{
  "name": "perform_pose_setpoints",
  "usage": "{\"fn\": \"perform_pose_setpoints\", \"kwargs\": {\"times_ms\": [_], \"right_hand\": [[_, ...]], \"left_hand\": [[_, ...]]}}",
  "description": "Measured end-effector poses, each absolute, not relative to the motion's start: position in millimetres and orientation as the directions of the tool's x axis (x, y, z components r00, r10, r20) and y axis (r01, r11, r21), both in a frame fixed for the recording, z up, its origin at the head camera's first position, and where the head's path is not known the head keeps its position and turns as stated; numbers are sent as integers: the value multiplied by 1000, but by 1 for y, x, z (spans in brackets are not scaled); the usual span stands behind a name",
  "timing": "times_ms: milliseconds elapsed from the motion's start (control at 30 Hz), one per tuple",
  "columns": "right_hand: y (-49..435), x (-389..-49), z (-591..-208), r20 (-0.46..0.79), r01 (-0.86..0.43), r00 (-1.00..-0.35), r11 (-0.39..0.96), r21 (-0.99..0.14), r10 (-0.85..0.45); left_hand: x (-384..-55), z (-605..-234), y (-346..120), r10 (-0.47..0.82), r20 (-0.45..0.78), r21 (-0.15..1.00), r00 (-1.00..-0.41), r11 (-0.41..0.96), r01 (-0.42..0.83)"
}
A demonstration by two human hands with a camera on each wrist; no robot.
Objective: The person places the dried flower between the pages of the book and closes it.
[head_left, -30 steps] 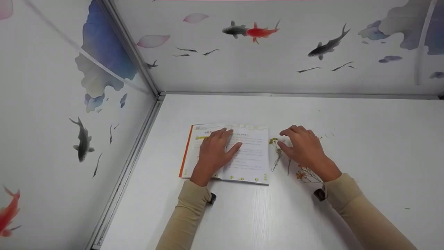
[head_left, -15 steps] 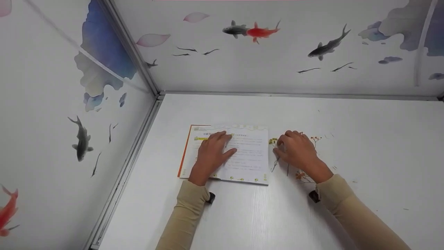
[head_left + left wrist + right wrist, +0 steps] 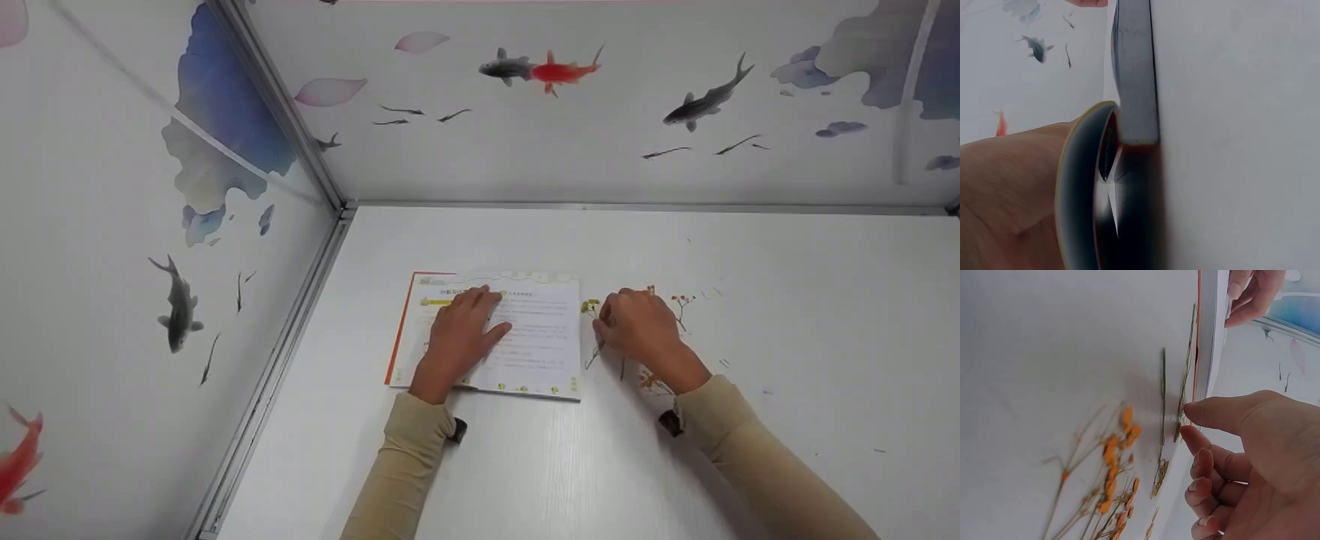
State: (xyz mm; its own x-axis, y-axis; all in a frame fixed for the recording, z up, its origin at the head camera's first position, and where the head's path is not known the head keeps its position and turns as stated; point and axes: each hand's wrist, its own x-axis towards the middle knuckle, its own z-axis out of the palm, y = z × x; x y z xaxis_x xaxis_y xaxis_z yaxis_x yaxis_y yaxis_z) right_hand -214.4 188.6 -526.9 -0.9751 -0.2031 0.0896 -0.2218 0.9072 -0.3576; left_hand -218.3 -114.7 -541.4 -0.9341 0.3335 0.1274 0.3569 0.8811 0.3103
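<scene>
An open book (image 3: 536, 337) with printed pages lies on the white table. My left hand (image 3: 461, 334) rests on its pages near the fold, fingers extended and thumb spread. Just right of the book, my right hand (image 3: 641, 330) pinches a thin dried flower sprig (image 3: 1188, 354) between thumb and index finger. This sprig lies along the book's edge, and its yellow flower head (image 3: 590, 306) shows in the head view. Beside it is another green stem (image 3: 1163, 388). Sprigs with orange flowers (image 3: 1111, 478) lie farther out, partly under the right hand in the head view.
White panels with painted fish (image 3: 697, 101) rise behind and to the left of the table (image 3: 525, 465). Metal rails (image 3: 277, 360) edge the panels. Small plant bits (image 3: 724, 363) are scattered to the right. Dark wrist devices (image 3: 670, 424) sit under both cuffs.
My right hand has moved slightly left and down to the yellow sprig, and its thumb and index finger have closed together. The left hand has shifted slightly on the page.
</scene>
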Motion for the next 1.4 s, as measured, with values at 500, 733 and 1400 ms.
{"fn": "perform_pose_setpoints", "kwargs": {"times_ms": [500,733,1400], "right_hand": [[174,-212,-522,125,-172,-982,950,-259,-144],[170,-210,-526,187,-193,-970,962,-192,-157],[176,-209,-521,71,-135,-990,939,-317,-118]], "left_hand": [[-218,-540,-112,321,43,338,-946,886,316],[-217,-540,-110,327,26,317,-945,893,318],[-216,-545,-111,325,-35,350,-945,890,293]]}}
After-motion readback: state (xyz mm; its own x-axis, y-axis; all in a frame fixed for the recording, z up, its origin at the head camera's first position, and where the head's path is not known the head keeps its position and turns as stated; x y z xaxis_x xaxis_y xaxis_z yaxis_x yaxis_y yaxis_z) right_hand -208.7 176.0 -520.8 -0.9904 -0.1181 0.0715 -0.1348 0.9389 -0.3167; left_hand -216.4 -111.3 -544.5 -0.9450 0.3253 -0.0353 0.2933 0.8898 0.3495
